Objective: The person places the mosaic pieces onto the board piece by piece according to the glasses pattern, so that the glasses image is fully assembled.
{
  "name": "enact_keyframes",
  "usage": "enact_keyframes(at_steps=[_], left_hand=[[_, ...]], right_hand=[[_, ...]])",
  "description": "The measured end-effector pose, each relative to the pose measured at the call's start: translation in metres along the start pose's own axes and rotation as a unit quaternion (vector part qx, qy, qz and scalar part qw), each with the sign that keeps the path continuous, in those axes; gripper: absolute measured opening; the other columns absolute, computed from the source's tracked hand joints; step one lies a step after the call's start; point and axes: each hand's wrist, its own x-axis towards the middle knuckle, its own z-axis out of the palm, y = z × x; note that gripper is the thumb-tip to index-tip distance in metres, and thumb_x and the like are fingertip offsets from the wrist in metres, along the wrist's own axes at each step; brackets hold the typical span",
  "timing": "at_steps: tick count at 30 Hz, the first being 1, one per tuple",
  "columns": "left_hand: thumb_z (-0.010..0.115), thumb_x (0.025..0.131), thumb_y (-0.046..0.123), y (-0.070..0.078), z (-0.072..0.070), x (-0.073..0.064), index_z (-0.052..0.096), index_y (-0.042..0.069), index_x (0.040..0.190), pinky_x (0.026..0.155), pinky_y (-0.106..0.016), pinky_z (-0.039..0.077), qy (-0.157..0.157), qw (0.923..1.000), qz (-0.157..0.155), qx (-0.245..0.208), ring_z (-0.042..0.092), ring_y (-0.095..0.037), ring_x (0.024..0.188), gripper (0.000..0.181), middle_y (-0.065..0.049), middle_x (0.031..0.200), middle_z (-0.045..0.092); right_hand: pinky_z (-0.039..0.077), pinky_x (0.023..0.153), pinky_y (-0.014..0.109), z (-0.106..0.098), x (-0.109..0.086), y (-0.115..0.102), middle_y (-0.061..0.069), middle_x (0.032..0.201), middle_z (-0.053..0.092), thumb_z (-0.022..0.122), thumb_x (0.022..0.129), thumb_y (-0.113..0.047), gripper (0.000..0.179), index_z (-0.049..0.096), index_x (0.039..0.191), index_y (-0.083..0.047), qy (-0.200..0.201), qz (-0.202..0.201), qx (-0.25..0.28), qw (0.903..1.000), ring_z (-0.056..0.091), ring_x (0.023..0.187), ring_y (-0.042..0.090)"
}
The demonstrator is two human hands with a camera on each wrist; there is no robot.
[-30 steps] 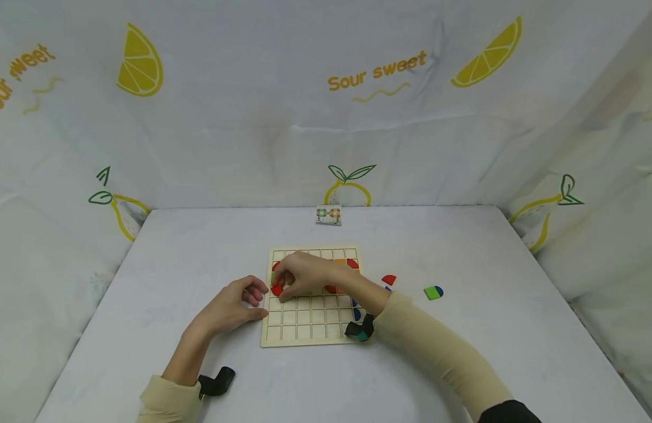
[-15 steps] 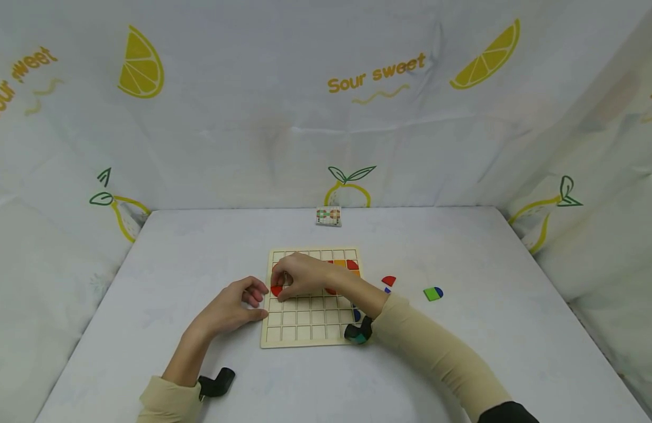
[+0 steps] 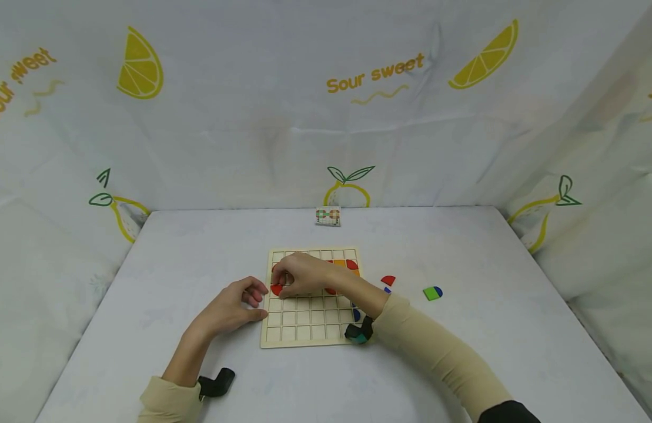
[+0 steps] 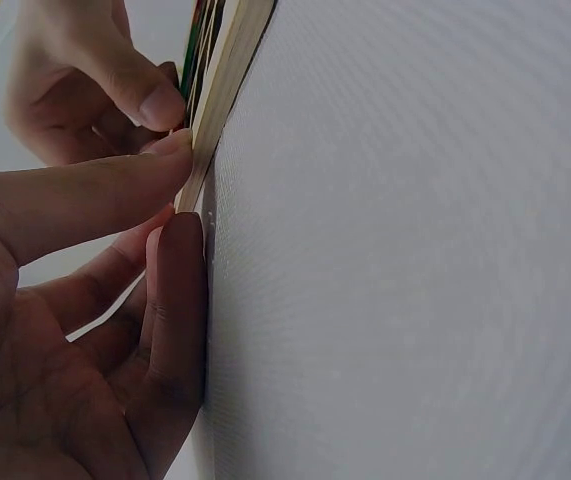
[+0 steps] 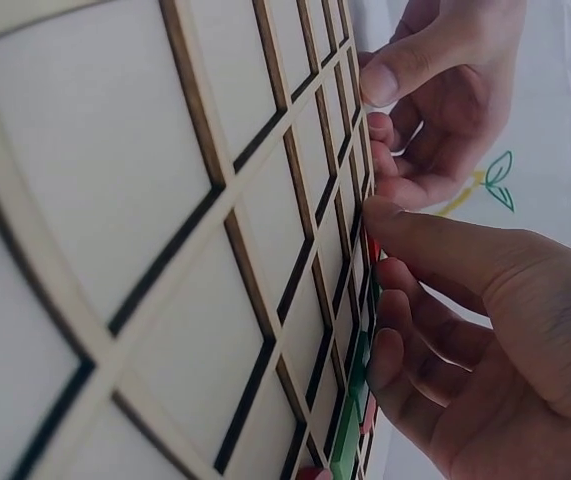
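In the head view, a pale wooden grid board (image 3: pixel 303 335) lies on the white table. My right hand (image 3: pixel 307 274) reaches across it to the left column, thumb and curled index finger on either side of a red quarter-circle tile (image 3: pixel 276 290). A sliver of this red tile (image 5: pixel 373 246) shows between thumb and index finger in the right wrist view. My left hand (image 3: pixel 231 305) is at the board's left side, with thumb and fingertips at its edge (image 4: pixel 227 70). Green tiles (image 5: pixel 346 440) sit in the grid under my right hand. Hand and forearm hide several other tiles.
Right of the board lie a loose red tile (image 3: pixel 388 280), a partly hidden blue piece (image 3: pixel 387 289) and a green tile (image 3: pixel 431 293) beside a blue one (image 3: pixel 438 291). Behind the board stands a small pattern card (image 3: pixel 328 216). Orange tiles (image 3: pixel 340 264) fill slots at the board's upper right.
My right fingers have shifted slightly at the left column, and the index finger now covers the green tile seen there earlier. My left hand has stayed at the board's edge.
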Motion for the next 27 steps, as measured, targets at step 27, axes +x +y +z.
enact_keyframes(at_steps=[27], left_hand=[[0.089,0.086,0.006,0.003,0.003,0.000,0.067,0.005,0.119,0.082,-0.026,0.048,0.015,0.9996,-0.025,0.002,0.060,-0.017,0.093,0.040,-0.006,0.100,0.063]], right_hand=[[0.060,0.093,0.033,-0.040,-0.094,0.013,0.006,0.119,0.078,0.078,0.100,-0.021,0.026,0.077,0.122,-0.007,0.060,0.060,0.019,0.9962,0.068,0.102,0.015]])
